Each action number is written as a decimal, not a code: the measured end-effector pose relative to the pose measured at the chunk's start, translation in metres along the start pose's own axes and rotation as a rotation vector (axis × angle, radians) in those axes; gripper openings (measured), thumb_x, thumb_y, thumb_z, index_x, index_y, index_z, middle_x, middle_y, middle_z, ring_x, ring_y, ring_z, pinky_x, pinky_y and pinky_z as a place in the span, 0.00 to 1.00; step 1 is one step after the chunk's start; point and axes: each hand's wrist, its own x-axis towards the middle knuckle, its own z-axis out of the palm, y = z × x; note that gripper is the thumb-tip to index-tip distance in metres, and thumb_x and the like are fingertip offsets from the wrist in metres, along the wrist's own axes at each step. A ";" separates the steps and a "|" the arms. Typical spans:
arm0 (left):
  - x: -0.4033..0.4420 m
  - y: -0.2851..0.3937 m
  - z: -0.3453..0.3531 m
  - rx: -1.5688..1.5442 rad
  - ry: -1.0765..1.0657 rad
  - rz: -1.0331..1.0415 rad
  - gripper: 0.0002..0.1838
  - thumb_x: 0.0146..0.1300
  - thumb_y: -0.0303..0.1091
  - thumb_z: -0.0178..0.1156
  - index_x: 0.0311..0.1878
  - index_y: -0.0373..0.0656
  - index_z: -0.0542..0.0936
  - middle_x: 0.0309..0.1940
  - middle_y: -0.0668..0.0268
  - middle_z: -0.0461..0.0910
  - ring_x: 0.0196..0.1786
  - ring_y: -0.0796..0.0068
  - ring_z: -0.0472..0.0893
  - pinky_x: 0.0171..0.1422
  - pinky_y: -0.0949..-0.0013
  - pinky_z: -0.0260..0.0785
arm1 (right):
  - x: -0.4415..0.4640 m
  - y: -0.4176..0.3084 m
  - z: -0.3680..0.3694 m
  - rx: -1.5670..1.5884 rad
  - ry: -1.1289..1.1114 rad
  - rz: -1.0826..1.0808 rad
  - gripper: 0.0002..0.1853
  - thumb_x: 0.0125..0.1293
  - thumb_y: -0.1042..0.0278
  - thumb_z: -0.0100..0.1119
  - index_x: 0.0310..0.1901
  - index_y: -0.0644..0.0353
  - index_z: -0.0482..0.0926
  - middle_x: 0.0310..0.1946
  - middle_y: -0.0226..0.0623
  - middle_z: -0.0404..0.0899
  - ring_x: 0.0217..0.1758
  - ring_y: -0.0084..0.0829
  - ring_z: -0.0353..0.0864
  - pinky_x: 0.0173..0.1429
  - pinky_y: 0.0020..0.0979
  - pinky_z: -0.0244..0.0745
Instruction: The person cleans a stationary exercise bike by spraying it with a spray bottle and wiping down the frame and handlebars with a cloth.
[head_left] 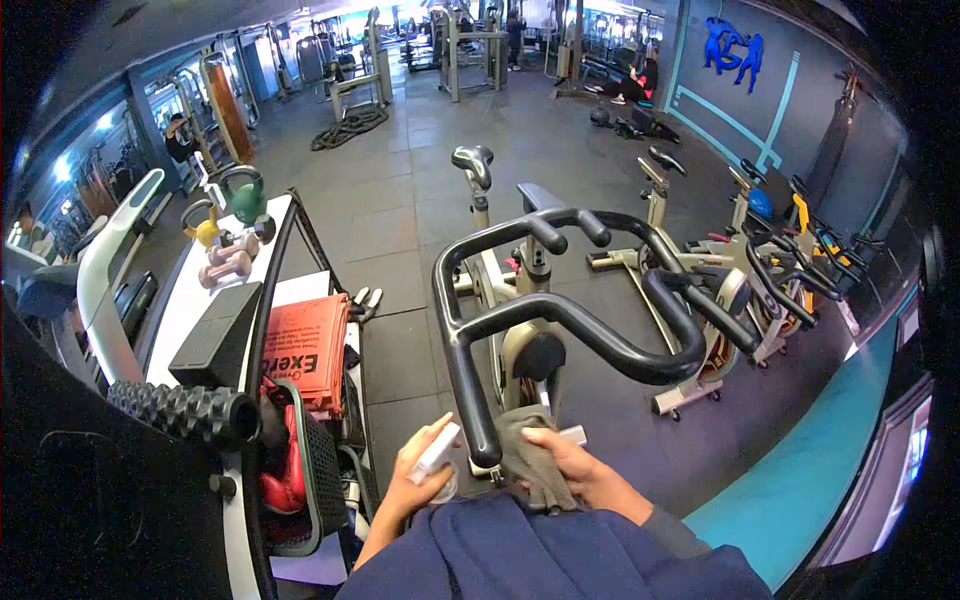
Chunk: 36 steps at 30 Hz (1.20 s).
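Note:
My left hand (405, 490) is closed around a spray bottle (437, 452) with a white trigger head; its lower body is mostly hidden by my fingers and clothing. A crumpled grey cloth (530, 462) is gripped in my right hand (590, 478). Both hands are low in front of my body, on either side of the lower end of a black handlebar (468, 390). That handlebar belongs to the exercise bike directly ahead, whose saddle (472, 165) points away at the far end. The cloth is close beside the bar's end; whether they touch I cannot tell.
On my left, a rack (165, 330) carries kettlebells (243, 197), pink dumbbells (228, 268), a ridged foam roller (190, 408), orange-red packaging (305, 345) and a dark basket (318, 470). More exercise bikes (735, 290) line the right. People and gym machines (470, 55) are farther back.

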 end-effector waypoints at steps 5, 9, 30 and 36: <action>0.018 -0.013 -0.031 -0.246 0.120 -0.217 0.37 0.44 0.19 0.52 0.65 0.37 0.67 0.47 0.63 0.76 0.47 0.75 0.79 0.50 0.74 0.70 | -0.044 -0.010 -0.036 0.261 0.109 -0.481 0.32 0.65 0.48 0.39 0.59 0.69 0.66 0.48 0.58 0.75 0.49 0.52 0.78 0.57 0.50 0.73; 0.057 0.027 -0.054 -0.014 0.205 -0.100 0.37 0.43 0.17 0.51 0.64 0.38 0.68 0.44 0.62 0.78 0.46 0.75 0.79 0.49 0.73 0.71 | -0.064 -0.008 -0.081 0.358 0.431 -0.772 0.31 0.65 0.50 0.37 0.60 0.70 0.66 0.51 0.57 0.74 0.55 0.52 0.74 0.62 0.49 0.67; 0.218 0.152 0.029 -0.310 -0.118 0.066 0.41 0.45 0.17 0.54 0.69 0.37 0.60 0.35 0.65 0.77 0.40 0.78 0.78 0.45 0.75 0.70 | -0.177 -0.224 -0.032 0.125 0.144 -1.235 0.31 0.69 0.41 0.40 0.61 0.60 0.68 0.54 0.44 0.74 0.51 0.42 0.77 0.54 0.43 0.73; 0.249 0.125 0.049 -0.320 -0.261 -0.057 0.44 0.41 0.18 0.56 0.69 0.37 0.58 0.33 0.64 0.78 0.40 0.74 0.78 0.43 0.72 0.71 | -0.080 -0.314 -0.053 -0.322 0.584 -1.500 0.31 0.69 0.40 0.43 0.63 0.57 0.66 0.60 0.40 0.68 0.60 0.35 0.70 0.66 0.38 0.62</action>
